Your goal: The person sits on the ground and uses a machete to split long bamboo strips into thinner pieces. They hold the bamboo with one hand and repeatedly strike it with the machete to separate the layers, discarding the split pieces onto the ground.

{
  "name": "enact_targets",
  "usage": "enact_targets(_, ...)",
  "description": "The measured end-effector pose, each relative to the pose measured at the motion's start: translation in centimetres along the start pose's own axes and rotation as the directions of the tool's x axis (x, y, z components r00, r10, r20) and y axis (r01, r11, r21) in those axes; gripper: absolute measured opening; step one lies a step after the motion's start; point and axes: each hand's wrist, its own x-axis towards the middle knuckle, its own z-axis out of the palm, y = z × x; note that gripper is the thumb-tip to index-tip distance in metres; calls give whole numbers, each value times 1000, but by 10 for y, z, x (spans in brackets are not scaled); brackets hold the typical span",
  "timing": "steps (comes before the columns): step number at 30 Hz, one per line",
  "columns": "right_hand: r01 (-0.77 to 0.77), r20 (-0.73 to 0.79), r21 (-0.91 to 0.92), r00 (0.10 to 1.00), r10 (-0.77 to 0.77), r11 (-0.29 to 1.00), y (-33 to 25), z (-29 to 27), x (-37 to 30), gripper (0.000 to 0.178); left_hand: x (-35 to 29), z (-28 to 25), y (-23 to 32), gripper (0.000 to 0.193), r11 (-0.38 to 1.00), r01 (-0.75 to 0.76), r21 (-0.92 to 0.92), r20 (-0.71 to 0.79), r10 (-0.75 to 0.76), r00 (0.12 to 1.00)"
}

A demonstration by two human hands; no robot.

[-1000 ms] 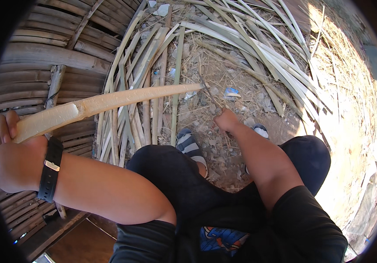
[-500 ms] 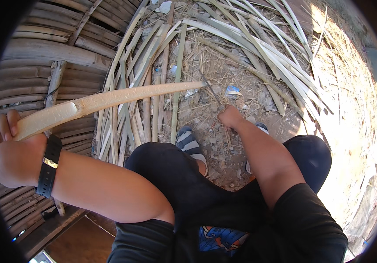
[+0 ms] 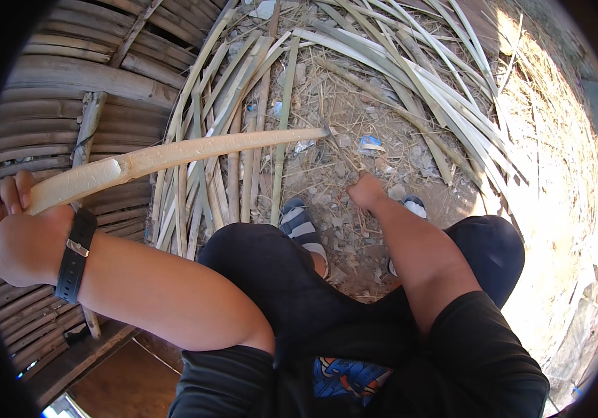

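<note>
My left hand (image 3: 24,233), with a dark watch strap on the wrist, is wrapped round the wide end of a long pale split bamboo piece (image 3: 201,146) at the far left. The bamboo stretches rightward and narrows toward its far end, with a node and a whiter cut patch partway along. My right hand (image 3: 366,191) is closed round the handle of a thin dark-bladed knife (image 3: 336,141). Its handle is hidden in my fist. The blade crosses the bamboo's narrow tip and seems to touch it.
Many split bamboo strips (image 3: 410,76) lie on the littered ground ahead and to the left. A slatted bamboo wall (image 3: 48,125) rises on the left. A blue-and-white scrap (image 3: 370,144) lies beyond my right hand. My sandalled foot (image 3: 302,226) stands below the bamboo.
Both hands and the bamboo stay almost where they were. The knife blade has shifted slightly against the bamboo's tip, and my right hand has moved down a little.
</note>
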Motion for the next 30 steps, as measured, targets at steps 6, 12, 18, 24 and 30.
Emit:
enact_targets(6, 96, -82, 21, 992, -94, 995, -42, 8, -26, 49, -5, -3, -2, 30, 1000, -9, -4, -114, 8, 993)
enact_targets(12, 349, -8, 173, 935, -354, 921, -97, -13, -52, 46, 14, 19, -8, 34, 996, -47, 74, -114, 55, 992)
enact_targets(18, -33, -112, -44, 993, 28, 998, 16, 24, -14, 49, -22, -36, 4, 25, 999, -38, 25, -144, 41, 989)
enact_targets(24, 65, -123, 80, 991, -55, 995, -29, 19, -37, 49, -24, -27, -1, 28, 997, -2, -79, -166, -11, 986)
enact_targets(30, 256, 21, 166, 965, -263, 952, -85, -7, -52, 44, -23, -28, 2, 31, 998, 37, -43, -88, -41, 995)
